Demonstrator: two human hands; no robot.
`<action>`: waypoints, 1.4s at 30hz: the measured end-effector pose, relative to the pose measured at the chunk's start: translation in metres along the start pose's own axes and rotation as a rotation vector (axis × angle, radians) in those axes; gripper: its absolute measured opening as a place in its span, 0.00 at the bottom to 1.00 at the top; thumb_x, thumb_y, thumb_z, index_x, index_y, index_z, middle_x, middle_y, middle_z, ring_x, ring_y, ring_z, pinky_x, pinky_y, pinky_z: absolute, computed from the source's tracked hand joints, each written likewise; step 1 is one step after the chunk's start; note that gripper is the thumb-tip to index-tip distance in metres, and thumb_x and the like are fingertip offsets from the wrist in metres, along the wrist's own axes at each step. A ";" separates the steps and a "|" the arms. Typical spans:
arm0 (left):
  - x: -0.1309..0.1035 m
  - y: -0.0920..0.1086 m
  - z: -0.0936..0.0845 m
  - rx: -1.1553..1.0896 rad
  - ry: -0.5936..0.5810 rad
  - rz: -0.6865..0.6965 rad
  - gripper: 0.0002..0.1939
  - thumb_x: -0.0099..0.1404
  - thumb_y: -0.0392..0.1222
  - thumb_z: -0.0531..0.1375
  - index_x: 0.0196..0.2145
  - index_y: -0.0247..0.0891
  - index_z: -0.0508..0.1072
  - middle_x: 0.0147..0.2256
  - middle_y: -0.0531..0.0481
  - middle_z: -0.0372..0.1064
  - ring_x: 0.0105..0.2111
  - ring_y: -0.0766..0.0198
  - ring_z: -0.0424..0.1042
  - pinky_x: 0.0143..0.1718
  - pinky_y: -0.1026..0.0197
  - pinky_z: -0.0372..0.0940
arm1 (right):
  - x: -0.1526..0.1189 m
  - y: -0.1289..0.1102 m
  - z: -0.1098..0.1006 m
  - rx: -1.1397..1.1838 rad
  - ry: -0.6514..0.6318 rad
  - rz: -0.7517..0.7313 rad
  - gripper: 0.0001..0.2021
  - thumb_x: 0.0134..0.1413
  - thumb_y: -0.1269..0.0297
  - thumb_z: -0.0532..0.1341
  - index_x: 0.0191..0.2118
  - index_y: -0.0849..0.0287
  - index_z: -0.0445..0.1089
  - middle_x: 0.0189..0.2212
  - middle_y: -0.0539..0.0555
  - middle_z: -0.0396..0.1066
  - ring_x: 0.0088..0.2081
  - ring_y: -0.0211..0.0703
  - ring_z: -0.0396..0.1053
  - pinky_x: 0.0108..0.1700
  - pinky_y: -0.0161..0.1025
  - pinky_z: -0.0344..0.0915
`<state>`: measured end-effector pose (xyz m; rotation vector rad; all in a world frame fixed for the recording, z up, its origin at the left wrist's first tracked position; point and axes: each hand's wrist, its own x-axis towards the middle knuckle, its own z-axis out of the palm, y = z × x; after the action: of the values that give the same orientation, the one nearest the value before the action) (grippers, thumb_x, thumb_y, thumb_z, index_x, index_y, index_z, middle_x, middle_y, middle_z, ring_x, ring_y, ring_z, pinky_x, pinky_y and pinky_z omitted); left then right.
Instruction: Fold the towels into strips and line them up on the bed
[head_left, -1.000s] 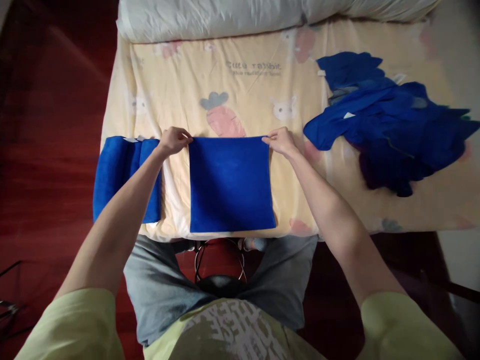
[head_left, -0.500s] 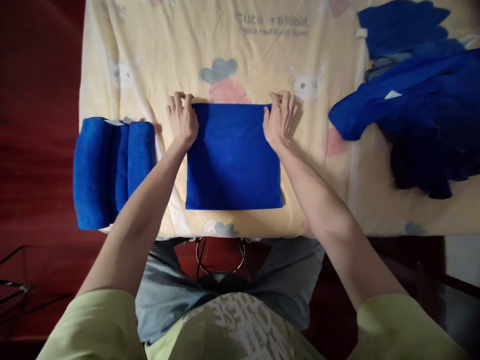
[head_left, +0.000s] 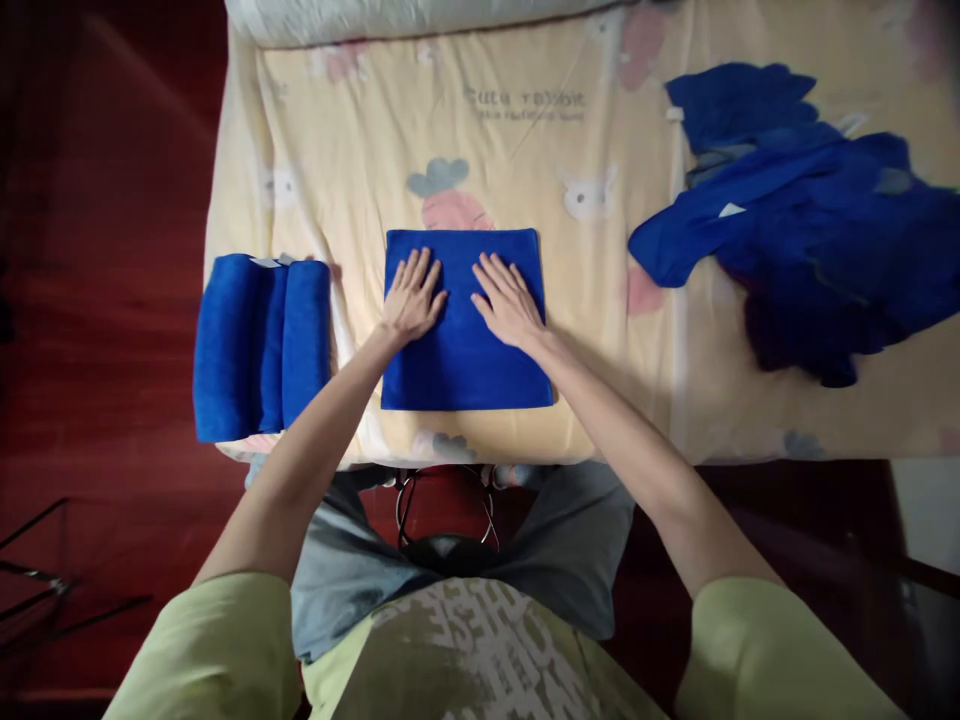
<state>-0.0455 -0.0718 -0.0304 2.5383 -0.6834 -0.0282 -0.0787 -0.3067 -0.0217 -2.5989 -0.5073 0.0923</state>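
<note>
Recording bed sheet (head_left: 352, 130) as largest surface: pale yellow, printed with carrots, rabbits and grey lettering, creased toward the left side. Noted dark red floor (head_left: 105, 250) to the left of it and below. Saw pale padded roll (head_left: 420, 15) along the top edge, cut off by the frame. Noted light green shirt (head_left: 217, 650) and grey-blue jeans (head_left: 352, 560) at bottom, on the near side of the bed.

Found loose heap of dark blue fabric (head_left: 825, 240) at far right, crumpled, well apart from both hands; could not count pieces.

Located blue cloth (head_left: 469, 375) at centre, near the front edge of the bed, lying flat and rectangular, with a bare strip of sheet between it and that edge. Could not tell number of layers.

Logged blue bundle (head_left: 225, 350) at left, lying in thick parallel ridges, just beside the cloth without touching; partly crossed in view by the left forearm.

Observed left hand (head_left: 414, 297) and right hand (head_left: 508, 300) laid palm-down on upper half of cloth, apart from each other, with fingers extended and slightly spread, gripping nothing.

Spotted small white tag (head_left: 731, 210) on heap.
</note>
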 end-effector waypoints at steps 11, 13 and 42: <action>-0.190 0.052 -0.024 0.115 -0.035 -0.190 0.35 0.75 0.49 0.48 0.76 0.40 0.46 0.74 0.42 0.40 0.75 0.49 0.37 0.75 0.39 0.42 | -0.182 -0.015 -0.018 -0.155 0.211 0.518 0.30 0.70 0.64 0.45 0.74 0.63 0.54 0.74 0.61 0.46 0.76 0.54 0.37 0.75 0.64 0.43; -0.209 0.054 -0.029 0.140 -0.009 -0.210 0.35 0.75 0.49 0.48 0.75 0.40 0.47 0.74 0.43 0.41 0.75 0.49 0.36 0.75 0.37 0.41 | -0.202 -0.018 -0.021 -0.123 0.214 0.467 0.30 0.70 0.64 0.45 0.73 0.61 0.56 0.74 0.57 0.45 0.76 0.50 0.37 0.76 0.59 0.42; -0.256 0.011 0.001 -0.212 0.107 0.094 0.26 0.69 0.30 0.51 0.59 0.40 0.75 0.62 0.47 0.69 0.66 0.57 0.64 0.71 0.42 0.58 | -0.257 -0.009 0.041 0.090 0.372 -0.135 0.25 0.65 0.78 0.50 0.59 0.56 0.75 0.59 0.55 0.73 0.62 0.47 0.71 0.64 0.51 0.69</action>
<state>-0.2745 0.0414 -0.0542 2.2860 -0.7172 0.0636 -0.3268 -0.3765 -0.0601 -2.4067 -0.5242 -0.3967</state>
